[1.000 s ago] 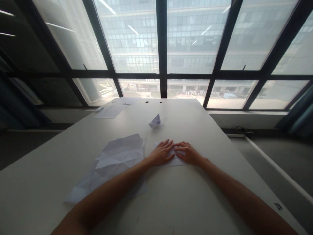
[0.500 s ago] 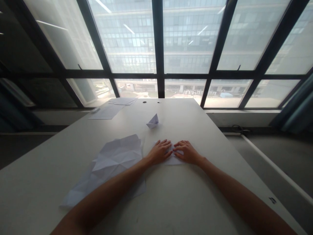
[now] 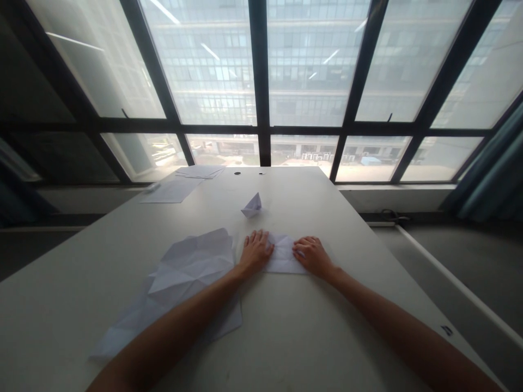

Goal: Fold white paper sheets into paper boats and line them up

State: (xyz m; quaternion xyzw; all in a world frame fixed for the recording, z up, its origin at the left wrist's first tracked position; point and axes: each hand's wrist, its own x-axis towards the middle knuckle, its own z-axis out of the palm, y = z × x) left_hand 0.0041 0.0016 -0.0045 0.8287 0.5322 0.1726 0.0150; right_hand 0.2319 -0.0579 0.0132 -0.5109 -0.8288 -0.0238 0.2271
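On my feed L hand (image 3: 255, 251), flat, & R hand (image 3: 314, 256), curled, grip unclear, have parted, baring more folded paper (image 3: 281, 257), prob. pressed.

sheet of paper (image 3: 281, 258) | white, folded, faint creases across its face | lying flat on the table (image 3: 269, 326) | near edge straight, running left to right | both ends partly hidden, middle in plain view

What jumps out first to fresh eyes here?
Bright windows fill the background. The left hand and right hand rest on opposite ends of a folded white sheet on the table, a small paper boat beyond. Creased paper spreads leftward, partly hidden by the left forearm.
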